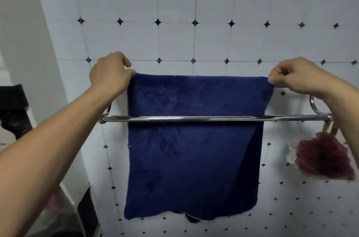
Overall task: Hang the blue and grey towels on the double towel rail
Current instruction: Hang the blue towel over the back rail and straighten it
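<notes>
Nothing here can be read, from where I stand: no word, label, brand or number. The blue towel (pixel 194 159) shows only plain pile on the side facing me, the shiny bar of the towel rail (pixel 194 119) bears no legible mark, and the white wall tiles (pixel 174 42) carry only small dark diamond ornaments at their corners.

The rear bar of the chrome double towel rail (pixel 194 119) is hidden under the top fold of the dark blue plush towel (pixel 194 159); only a stub shows beside the right hand (pixel 297 76). The wrist of the left hand (pixel 108 75) covers most of the rail's left bracket. The dark red mesh bath sponge (pixel 326 157) is blurred and cut by the picture's right edge. A pink thing (pixel 56 202) at lower left is too blurred to tell.
</notes>
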Motion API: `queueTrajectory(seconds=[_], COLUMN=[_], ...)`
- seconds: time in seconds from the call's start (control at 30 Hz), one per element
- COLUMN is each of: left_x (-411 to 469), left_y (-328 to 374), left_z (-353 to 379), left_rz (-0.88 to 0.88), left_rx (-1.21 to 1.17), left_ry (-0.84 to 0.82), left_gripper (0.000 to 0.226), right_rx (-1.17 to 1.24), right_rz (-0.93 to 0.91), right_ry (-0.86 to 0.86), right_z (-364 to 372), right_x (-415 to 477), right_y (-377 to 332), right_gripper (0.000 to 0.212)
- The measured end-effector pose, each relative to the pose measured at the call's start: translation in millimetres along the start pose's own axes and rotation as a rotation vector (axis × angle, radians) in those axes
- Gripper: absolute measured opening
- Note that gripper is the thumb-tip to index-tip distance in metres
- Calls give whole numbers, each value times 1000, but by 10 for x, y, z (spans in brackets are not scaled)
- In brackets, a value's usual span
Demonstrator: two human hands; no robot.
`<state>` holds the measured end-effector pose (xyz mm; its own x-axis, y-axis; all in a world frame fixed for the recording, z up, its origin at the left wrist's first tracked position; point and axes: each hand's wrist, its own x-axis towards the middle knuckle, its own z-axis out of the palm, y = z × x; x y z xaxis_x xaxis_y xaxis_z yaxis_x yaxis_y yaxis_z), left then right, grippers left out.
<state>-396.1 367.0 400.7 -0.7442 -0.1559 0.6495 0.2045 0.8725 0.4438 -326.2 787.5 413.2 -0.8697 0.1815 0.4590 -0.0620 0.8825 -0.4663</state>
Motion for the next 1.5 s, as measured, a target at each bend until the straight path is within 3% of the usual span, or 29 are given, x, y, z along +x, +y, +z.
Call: queueTrajectory(seconds=[0.1, 0.2, 0.33, 0.43, 0.53, 0.7, 0.8, 0.87, 0.93, 1.03, 1.17, 1.37, 1.5], left_x=[-29, -51, -6, 33, 43, -56, -131, -119, -32, 75, 143, 238, 346], left_y=[-38, -46, -3, 38, 82, 79, 36, 49, 77, 79, 75, 119, 191], left_z=[60, 80, 78, 64, 45, -23, -51, -82, -81, -5, 55, 32, -7], left_rz=[161, 309, 325, 345, 535, 768, 766, 706, 618, 563, 501, 541, 555], left_rx=[39, -140, -208, -283, -127, 195, 255, 46, -108, -16, -82, 154, 191], left_ry=[-17, -244, -376, -337, -262, -321, -398, -403, -343, -390, -415, -270, -196], left_gripper=[24, 21, 20, 16, 11, 7, 16, 11, 9, 21, 11, 7, 7], right_rx=[79, 198, 586, 531, 444, 414, 492, 587, 620, 653, 622, 603, 690], right_rz=[110, 201, 320, 276, 230, 208, 162, 145, 158, 178, 237, 344, 378], right_ry=[-3, -3, 5, 66, 58, -47, -151, -199, -208, -194, -83, 102, 99], right_z=[37, 176, 330, 347, 307, 236, 185, 160, 148, 186, 230, 107, 126], right_x=[-44, -128, -221, -220, -237, -288, -284, -238, -213, -178, -96, -76, -159], right_y=[125, 111, 4, -38, 2, 143, 215, 221, 181, 123, -58, -113, 54], right_gripper=[11, 10, 9, 11, 12, 12, 8, 22, 22, 24, 30, 11, 19])
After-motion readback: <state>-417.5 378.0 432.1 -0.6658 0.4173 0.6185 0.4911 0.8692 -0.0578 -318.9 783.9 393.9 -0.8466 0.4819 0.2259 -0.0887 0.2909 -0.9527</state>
